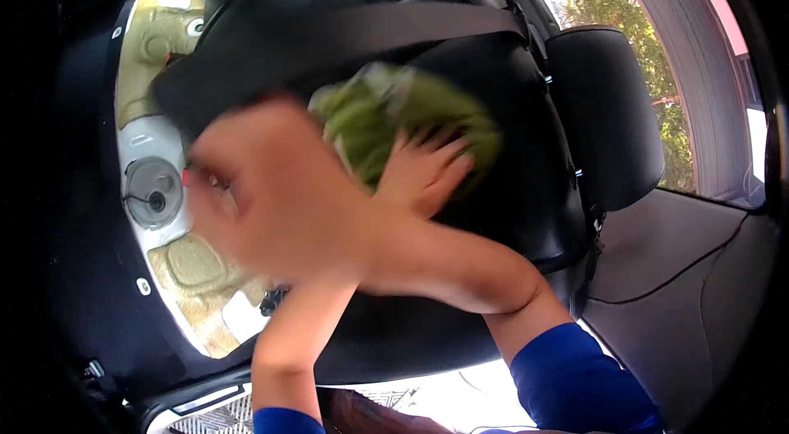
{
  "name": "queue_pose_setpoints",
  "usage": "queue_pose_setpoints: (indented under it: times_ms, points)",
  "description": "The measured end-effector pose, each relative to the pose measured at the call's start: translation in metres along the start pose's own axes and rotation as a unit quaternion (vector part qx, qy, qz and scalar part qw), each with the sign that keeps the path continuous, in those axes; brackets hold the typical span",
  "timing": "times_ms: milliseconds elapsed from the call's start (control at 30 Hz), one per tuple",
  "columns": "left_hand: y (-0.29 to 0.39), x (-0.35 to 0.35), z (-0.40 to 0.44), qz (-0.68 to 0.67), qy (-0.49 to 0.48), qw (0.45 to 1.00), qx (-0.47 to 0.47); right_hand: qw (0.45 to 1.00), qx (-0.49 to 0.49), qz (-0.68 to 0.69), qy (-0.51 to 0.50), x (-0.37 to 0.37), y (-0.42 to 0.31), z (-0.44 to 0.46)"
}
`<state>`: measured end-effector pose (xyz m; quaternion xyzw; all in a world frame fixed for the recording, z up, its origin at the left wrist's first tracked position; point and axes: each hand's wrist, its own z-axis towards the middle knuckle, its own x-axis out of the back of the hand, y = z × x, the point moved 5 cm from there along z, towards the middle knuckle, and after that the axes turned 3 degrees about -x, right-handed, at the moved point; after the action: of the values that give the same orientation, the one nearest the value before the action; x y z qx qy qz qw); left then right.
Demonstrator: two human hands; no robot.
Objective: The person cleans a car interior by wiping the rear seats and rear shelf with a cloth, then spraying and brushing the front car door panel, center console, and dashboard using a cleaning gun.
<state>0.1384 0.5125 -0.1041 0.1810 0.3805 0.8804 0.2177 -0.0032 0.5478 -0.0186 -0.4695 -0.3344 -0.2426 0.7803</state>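
Green cloth (464,117) lies bunched on the black leather seat (534,187), under the person's left hand (426,173). That hand is unclenched, its fingers spread over the cloth and touching it. The right forearm (460,265) crosses above the left one, and the right hand (267,179) is a blur close to the camera; whether it is clenched, released or grasping something cannot be told. A small red spot shows at its edge, too unclear to identify.

A wide dark seat belt (370,33) runs across the seat, beyond the cloth, its near part blurred by the right hand. To the right of the seat is a black headrest (606,113), with a window (637,48) past it. To the left of the seat, pale metal and tan padding (193,260) surround a round translucent cover (154,194).
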Motion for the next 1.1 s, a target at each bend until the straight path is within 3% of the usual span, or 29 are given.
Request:
queue_pose_setpoints:
  times_ms: [33,67,133,200,267,333,367,400,467,533,600,667,767,833,867,900,933,967,1000,1033,1067,1100]
  points:
    - [0.021,0.007,0.044,0.046,0.001,0.997,-0.057,0.996,-0.030,0.074,-0.047,-0.002,-0.013,-0.002]
    - [0.021,0.004,0.083,0.113,0.028,0.988,-0.097,0.996,-0.027,0.044,-0.074,0.001,-0.015,-0.003]
    - [0.005,0.017,0.156,0.209,-0.005,0.978,0.006,0.991,-0.043,-0.002,-0.124,-0.002,-0.009,-0.002]
    - [-0.014,0.029,0.194,0.164,-0.069,0.983,0.037,0.985,-0.066,-0.020,-0.157,-0.012,0.005,-0.005]
    - [-0.015,0.026,0.190,0.143,-0.057,0.987,0.037,0.989,-0.049,-0.006,-0.142,-0.016,0.008,-0.009]
    - [-0.022,0.022,0.179,0.256,0.229,0.939,-0.017,0.992,-0.023,0.012,-0.120,-0.018,0.005,-0.013]
    - [-0.012,0.031,0.158,0.162,0.308,0.936,-0.049,0.993,-0.012,0.019,-0.112,-0.019,0.003,-0.015]
    - [-0.004,0.036,0.138,0.279,0.336,0.898,-0.051,0.994,-0.003,0.025,-0.106,-0.022,0.001,-0.017]
    - [-0.043,0.030,0.103,0.275,0.337,0.900,-0.016,0.995,0.014,0.034,-0.091,-0.027,-0.002,-0.019]
    - [-0.096,0.044,0.065,0.301,0.301,0.904,0.034,0.996,0.030,0.040,-0.077,-0.030,-0.003,-0.020]
    - [-0.147,0.061,0.006,0.372,0.345,0.855,0.108,0.996,0.045,0.043,-0.062,-0.034,-0.005,-0.021]
    - [-0.184,0.081,-0.052,0.420,0.298,0.840,0.170,0.997,0.055,0.044,-0.041,-0.038,-0.008,-0.019]
    - [-0.270,0.105,-0.140,0.349,0.315,0.826,0.309,0.996,0.077,0.037,0.004,-0.041,-0.020,-0.019]
    - [-0.266,0.102,-0.137,0.294,0.326,0.830,0.344,0.996,0.091,0.017,0.010,-0.027,-0.021,-0.020]
    - [-0.272,0.103,-0.144,0.275,0.332,0.773,0.467,0.995,0.100,0.006,0.005,-0.024,-0.020,-0.021]
    - [-0.253,0.096,-0.140,0.252,0.326,0.699,0.585,0.992,0.108,0.005,-0.062,-0.025,-0.020,-0.017]
    - [-0.234,0.082,-0.110,0.321,0.208,0.711,0.589,0.992,0.110,0.018,-0.067,-0.027,-0.020,-0.015]
    - [-0.174,0.068,-0.061,0.372,0.043,0.791,0.484,0.991,0.111,0.030,-0.072,-0.029,-0.020,-0.013]
    - [-0.148,0.042,-0.025,0.397,-0.002,0.815,0.422,0.990,0.112,0.043,-0.077,-0.032,-0.020,-0.011]
    - [-0.081,0.033,0.016,0.360,-0.152,0.852,0.347,0.990,0.103,0.050,-0.086,-0.030,-0.013,-0.011]
    - [-0.052,0.017,0.032,0.310,0.019,0.914,0.262,0.990,0.094,0.046,-0.092,-0.026,-0.005,-0.011]
    - [-0.019,-0.001,0.044,0.260,0.162,0.942,0.139,0.992,0.075,0.031,-0.101,-0.015,0.007,-0.009]
